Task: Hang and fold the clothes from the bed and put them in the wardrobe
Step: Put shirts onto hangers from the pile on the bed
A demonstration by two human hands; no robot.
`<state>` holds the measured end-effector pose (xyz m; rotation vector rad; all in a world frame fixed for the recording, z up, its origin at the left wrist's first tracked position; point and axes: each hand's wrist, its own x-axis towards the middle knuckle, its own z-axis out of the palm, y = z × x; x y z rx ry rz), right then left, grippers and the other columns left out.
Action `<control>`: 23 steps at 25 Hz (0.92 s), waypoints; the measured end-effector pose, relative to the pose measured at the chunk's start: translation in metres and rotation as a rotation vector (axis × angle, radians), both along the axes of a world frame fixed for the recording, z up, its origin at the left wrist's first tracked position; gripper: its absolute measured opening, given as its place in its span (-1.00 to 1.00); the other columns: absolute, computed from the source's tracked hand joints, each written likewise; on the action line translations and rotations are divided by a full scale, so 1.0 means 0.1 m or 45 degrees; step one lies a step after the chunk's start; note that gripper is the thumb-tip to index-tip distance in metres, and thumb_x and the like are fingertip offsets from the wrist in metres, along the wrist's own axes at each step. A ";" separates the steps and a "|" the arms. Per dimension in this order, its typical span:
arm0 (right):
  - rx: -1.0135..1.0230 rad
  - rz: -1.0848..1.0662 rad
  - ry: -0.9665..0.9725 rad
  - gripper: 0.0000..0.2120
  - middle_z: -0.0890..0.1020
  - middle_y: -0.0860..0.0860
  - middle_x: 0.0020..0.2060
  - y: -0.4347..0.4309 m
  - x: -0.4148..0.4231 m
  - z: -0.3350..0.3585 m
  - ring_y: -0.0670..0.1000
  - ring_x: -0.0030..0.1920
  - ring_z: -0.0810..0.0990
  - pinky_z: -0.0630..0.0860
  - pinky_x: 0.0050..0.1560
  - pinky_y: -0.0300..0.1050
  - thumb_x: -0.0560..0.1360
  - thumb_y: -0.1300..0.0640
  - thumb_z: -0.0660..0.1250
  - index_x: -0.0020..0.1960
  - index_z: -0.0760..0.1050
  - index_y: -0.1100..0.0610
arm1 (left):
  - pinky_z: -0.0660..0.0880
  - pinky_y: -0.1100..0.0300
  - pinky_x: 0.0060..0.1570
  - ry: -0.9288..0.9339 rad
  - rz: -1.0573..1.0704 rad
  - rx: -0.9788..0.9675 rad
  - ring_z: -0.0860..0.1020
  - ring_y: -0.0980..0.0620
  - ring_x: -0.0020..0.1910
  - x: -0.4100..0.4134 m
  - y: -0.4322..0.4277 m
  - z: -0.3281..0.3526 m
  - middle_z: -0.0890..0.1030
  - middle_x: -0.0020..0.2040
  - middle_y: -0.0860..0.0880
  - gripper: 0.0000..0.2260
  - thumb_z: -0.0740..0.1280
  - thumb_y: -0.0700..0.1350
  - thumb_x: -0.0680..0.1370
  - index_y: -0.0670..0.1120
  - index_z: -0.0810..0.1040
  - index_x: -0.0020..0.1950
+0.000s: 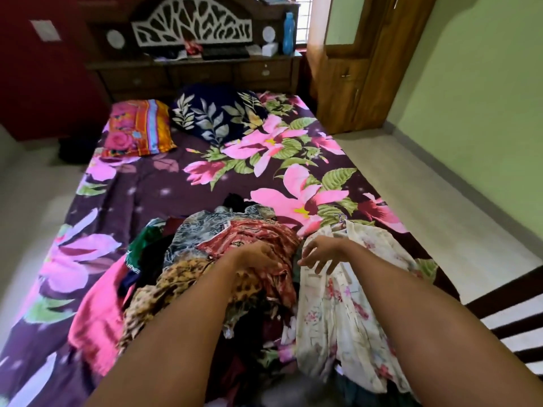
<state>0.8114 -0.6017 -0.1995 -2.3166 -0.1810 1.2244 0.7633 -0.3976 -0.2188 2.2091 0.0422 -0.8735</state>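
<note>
Head view of a bed (164, 183) covered by a purple sheet with large pink flowers, seen from its foot end. A loose pile of clothes (188, 239) lies on the near part of the sheet, directly under both outstretched forearms. The left hand (258, 257) rests palm down on a red patterned garment (264, 230) at the top of the pile; its fingertips sink into the folds and the frame is blurred there, so whether it grips the cloth or only presses on it cannot be told. The right hand (320, 255) hovers just above a white floral garment (352, 304), fingers spread and relaxed, holding nothing. This white garment lies stretched along the right side of the pile, its far end just beside the hand, where what may be a hanger hook (341, 220) shows. Below the left forearm a leopard-print garment (176, 274) spills toward the near edge, with a pink cloth (97, 312) beside it on the left and a green garment (144, 239) behind. At the head end two pillows lie side by side (one orange and pink (138, 127), one navy with pale leaves (217, 113)). Behind them stands a carved wooden headboard (191, 27), whose shelf bears a blue bottle (289, 33). A wooden door (352, 69) stands to the right, against a green wall (484, 113).
</note>
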 end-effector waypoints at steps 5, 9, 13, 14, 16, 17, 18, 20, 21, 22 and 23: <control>-0.031 0.090 -0.060 -0.68 0.61 0.06 -0.19 0.73 0.20 -0.33 0.01 -0.23 0.57 0.60 -0.16 -0.04 0.47 0.02 0.42 0.11 0.57 0.23 | 0.55 0.17 -0.09 0.076 0.027 0.099 0.53 0.09 -0.15 0.04 0.77 -0.21 0.54 0.09 -0.03 -0.71 0.35 -0.10 0.53 -0.15 0.48 0.23; -0.010 0.113 -0.046 -0.79 0.59 0.01 -0.20 1.29 0.37 -0.62 -0.06 -0.25 0.55 0.56 -0.20 -0.13 0.46 0.06 0.43 -0.03 0.58 0.19 | 0.52 0.21 -0.18 0.165 -0.033 0.220 0.52 0.08 -0.21 0.22 1.35 -0.43 0.53 -0.07 -0.01 -0.68 0.34 -0.10 0.54 -0.18 0.47 0.26; -0.034 0.111 -0.003 -0.75 0.61 0.02 -0.15 1.69 0.57 -0.85 -0.09 -0.28 0.55 0.49 -0.34 -0.23 0.50 0.09 0.38 0.10 0.57 0.22 | 0.55 0.12 -0.13 0.172 -0.076 0.264 0.56 -0.02 -0.13 0.50 1.77 -0.68 0.56 0.07 -0.11 -0.70 0.37 -0.05 0.52 -0.15 0.51 0.20; -0.033 0.100 0.018 -0.74 0.63 0.06 -0.11 1.77 0.63 -0.89 -0.08 -0.30 0.55 0.52 -0.32 -0.22 0.50 0.11 0.38 0.12 0.56 0.23 | 0.55 0.13 -0.14 0.188 -0.078 0.256 0.57 -0.03 -0.13 0.59 1.84 -0.76 0.56 0.10 -0.13 -0.70 0.38 -0.05 0.52 -0.15 0.51 0.19; -0.011 0.068 0.033 -0.70 0.64 0.14 -0.01 1.91 0.75 -0.98 -0.02 -0.24 0.58 0.60 -0.14 -0.11 0.49 0.14 0.39 0.16 0.52 0.25 | 0.54 0.11 -0.12 0.168 -0.088 0.228 0.58 -0.04 -0.13 0.76 1.95 -0.87 0.57 0.16 -0.14 -0.70 0.39 -0.06 0.51 -0.16 0.53 0.19; 0.018 0.021 0.037 -0.67 0.63 0.17 0.01 1.98 0.80 -1.03 0.01 -0.21 0.58 0.59 -0.10 -0.08 0.47 0.15 0.40 0.18 0.49 0.26 | 0.54 0.09 -0.08 0.148 -0.094 0.219 0.58 -0.05 -0.10 0.83 2.00 -0.91 0.55 0.18 -0.14 -0.69 0.39 -0.07 0.51 -0.17 0.52 0.20; 0.049 -0.030 0.034 -0.64 0.62 0.17 0.01 2.04 0.83 -1.07 0.02 -0.19 0.58 0.57 -0.11 -0.10 0.45 0.16 0.42 0.18 0.47 0.28 | 0.53 0.07 -0.02 0.122 -0.110 0.217 0.57 -0.07 -0.04 0.89 2.05 -0.95 0.53 0.21 -0.13 -0.66 0.38 -0.08 0.51 -0.18 0.51 0.23; 0.098 -0.066 0.028 -0.68 0.61 0.13 -0.03 2.17 0.90 -1.14 -0.02 -0.17 0.59 0.57 -0.16 -0.18 0.43 0.19 0.43 0.13 0.47 0.24 | 0.51 0.07 0.08 0.106 -0.129 0.214 0.54 -0.09 0.07 1.01 2.13 -1.06 0.50 0.25 -0.15 -0.62 0.37 -0.09 0.51 -0.20 0.48 0.29; 0.110 -0.051 0.035 -0.75 0.61 0.08 -0.08 2.24 0.94 -1.19 -0.04 -0.18 0.60 0.58 -0.17 -0.20 0.44 0.21 0.41 0.09 0.48 0.22 | 0.51 0.08 0.08 0.123 -0.122 0.196 0.54 -0.09 0.06 1.05 2.18 -1.13 0.50 0.25 -0.16 -0.61 0.37 -0.11 0.51 -0.21 0.46 0.29; 0.106 -0.019 0.027 -0.81 0.60 0.04 -0.11 2.32 0.97 -1.25 -0.05 -0.17 0.59 0.58 -0.16 -0.20 0.46 0.23 0.40 0.05 0.49 0.20 | 0.52 0.09 0.04 0.137 -0.111 0.184 0.54 -0.07 0.01 1.08 2.22 -1.22 0.51 0.23 -0.17 -0.62 0.38 -0.13 0.51 -0.22 0.46 0.29; 0.093 0.019 0.006 -0.82 0.59 0.03 -0.11 2.40 0.99 -1.32 -0.03 -0.14 0.59 0.57 -0.11 -0.18 0.47 0.23 0.39 0.04 0.49 0.18 | 0.53 0.11 -0.01 0.141 -0.112 0.180 0.54 -0.05 -0.03 1.12 2.25 -1.29 0.53 0.21 -0.17 -0.65 0.37 -0.15 0.51 -0.22 0.47 0.27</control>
